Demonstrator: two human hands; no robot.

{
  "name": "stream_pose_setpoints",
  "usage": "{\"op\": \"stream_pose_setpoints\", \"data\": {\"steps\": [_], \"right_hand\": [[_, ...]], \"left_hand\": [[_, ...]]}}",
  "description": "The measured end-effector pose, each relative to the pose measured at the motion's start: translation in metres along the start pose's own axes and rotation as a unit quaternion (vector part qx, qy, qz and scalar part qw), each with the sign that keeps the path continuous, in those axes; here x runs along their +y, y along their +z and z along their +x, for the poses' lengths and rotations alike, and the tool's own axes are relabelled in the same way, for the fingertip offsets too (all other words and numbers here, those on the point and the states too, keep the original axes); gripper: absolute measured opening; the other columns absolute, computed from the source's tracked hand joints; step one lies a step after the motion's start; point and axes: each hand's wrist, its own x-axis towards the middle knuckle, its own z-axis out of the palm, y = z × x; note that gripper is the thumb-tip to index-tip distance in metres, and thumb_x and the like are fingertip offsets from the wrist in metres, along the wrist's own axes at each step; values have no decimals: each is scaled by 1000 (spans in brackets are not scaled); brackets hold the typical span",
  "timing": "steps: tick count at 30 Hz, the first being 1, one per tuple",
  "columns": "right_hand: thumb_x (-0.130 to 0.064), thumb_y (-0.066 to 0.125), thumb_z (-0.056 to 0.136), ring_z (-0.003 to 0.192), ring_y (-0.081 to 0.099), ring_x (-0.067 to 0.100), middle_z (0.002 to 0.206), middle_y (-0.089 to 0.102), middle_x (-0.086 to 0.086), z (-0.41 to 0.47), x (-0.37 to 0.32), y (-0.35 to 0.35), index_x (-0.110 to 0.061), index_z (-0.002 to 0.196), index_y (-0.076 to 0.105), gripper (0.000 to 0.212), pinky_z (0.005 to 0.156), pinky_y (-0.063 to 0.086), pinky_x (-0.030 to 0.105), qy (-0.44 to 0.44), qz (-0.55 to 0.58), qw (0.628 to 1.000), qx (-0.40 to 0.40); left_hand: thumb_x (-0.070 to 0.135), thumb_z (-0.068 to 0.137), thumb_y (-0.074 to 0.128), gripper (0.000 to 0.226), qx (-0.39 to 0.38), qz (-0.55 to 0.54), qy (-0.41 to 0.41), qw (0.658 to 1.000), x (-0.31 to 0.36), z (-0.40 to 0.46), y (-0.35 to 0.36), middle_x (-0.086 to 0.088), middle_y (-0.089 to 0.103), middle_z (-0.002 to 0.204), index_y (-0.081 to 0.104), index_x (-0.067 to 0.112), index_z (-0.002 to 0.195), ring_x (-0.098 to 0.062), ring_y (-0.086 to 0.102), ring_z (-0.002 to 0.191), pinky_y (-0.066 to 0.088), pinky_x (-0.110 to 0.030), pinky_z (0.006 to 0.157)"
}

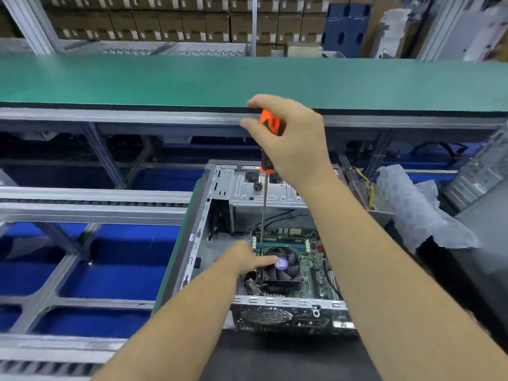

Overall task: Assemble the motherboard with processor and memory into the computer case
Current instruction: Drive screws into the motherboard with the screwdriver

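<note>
An open grey computer case (217,188) lies on its side in front of me. The green motherboard (310,268) sits inside it, with a black cooler fan (283,266) and memory slots (283,244) behind the fan. My right hand (294,138) grips the orange-and-black handle of a long screwdriver (270,125), held upright. Its thin shaft runs down to the board's far left corner beside the fan. My left hand (244,259) rests on the fan's left edge, a finger stretched toward the purple hub label.
A green-topped bench (247,78) runs across behind the case. Blue bins in a metal conveyor frame (96,257) lie to the left. Crumpled plastic wrap (412,210) and another case (481,171) stand at the right. Cardboard boxes (165,20) fill the background.
</note>
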Motion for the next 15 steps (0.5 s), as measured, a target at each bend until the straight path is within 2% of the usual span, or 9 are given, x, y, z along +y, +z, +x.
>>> {"op": "stream_pose_setpoints", "data": {"steps": [2, 4, 6, 7, 8, 10, 12, 13, 15], "right_hand": [[-9, 65, 95, 108, 65, 18, 117, 68, 0, -1, 1, -3, -22, 135, 60, 43, 99, 47, 21, 25, 106, 988, -108], [-1, 66, 90, 105, 70, 18, 114, 69, 1, 0, 1, -7, -27, 133, 60, 50, 100, 54, 34, 21, 197, 966, -165], [-12, 78, 84, 77, 62, 11, 88, 65, 0, 4, 4, -7, -23, 119, 72, 37, 83, 53, 26, -6, 105, 989, -105], [-19, 81, 82, 72, 54, 9, 81, 57, -3, 5, 5, -7, -22, 113, 74, 32, 78, 46, 19, -13, 24, 998, -58], [-24, 82, 82, 73, 50, 8, 81, 52, -3, 5, 5, -7, -21, 114, 73, 33, 77, 42, 15, -11, -28, 999, -29], [-25, 75, 90, 93, 60, 15, 99, 61, 3, 2, 4, -10, -25, 131, 64, 42, 92, 46, 19, 13, 13, 996, -85], [-16, 63, 97, 111, 65, 33, 116, 67, 7, -2, -2, -15, -35, 136, 55, 44, 101, 52, 40, 40, 158, 974, -156], [-12, 61, 95, 104, 68, 32, 111, 70, 7, -2, -3, -17, -35, 133, 57, 44, 97, 55, 42, 26, 172, 972, -158], [-16, 70, 91, 76, 63, 8, 86, 66, -2, 2, 0, -15, -27, 122, 69, 33, 83, 53, 28, -12, 67, 992, -105]], "left_hand": [[80, 61, 72, 71, -3, -2, 3, 1000, 1, -2, 0, -2, 39, 59, 36, 19, 63, -20, 41, 58, 31, -31, 64], [78, 62, 73, 71, 1, -1, 0, 1000, 1, 1, -1, -6, 42, 55, 42, 14, 61, -22, 45, 53, 33, -31, 63], [75, 63, 75, 92, -2, -18, 4, 1000, -1, 3, -1, -26, 67, 88, 63, -10, 95, -34, 69, 83, 48, -36, 73], [75, 64, 75, 106, 1, -21, 6, 1000, -2, 3, 0, -31, 65, 109, 56, -15, 117, -39, 66, 102, 50, -38, 79], [75, 64, 75, 112, 0, -21, 5, 1000, -2, 2, 0, -31, 63, 112, 50, -15, 126, -40, 64, 104, 49, -37, 79], [75, 64, 75, 109, 0, -16, 7, 1000, -2, 2, 0, -28, 66, 89, 53, -14, 122, -36, 67, 85, 43, -33, 71], [76, 64, 74, 93, -3, -11, 8, 1000, -2, 5, 0, -23, 62, 77, 60, -8, 100, -30, 64, 75, 40, -32, 70], [77, 64, 73, 88, -1, -6, 5, 1000, -2, 6, -1, -20, 60, 73, 59, -6, 89, -26, 62, 69, 40, -32, 70], [79, 64, 72, 84, 7, -1, 1, 1000, -3, 6, -1, -12, 55, 64, 61, -2, 84, -19, 48, 56, 33, -30, 66]]}}
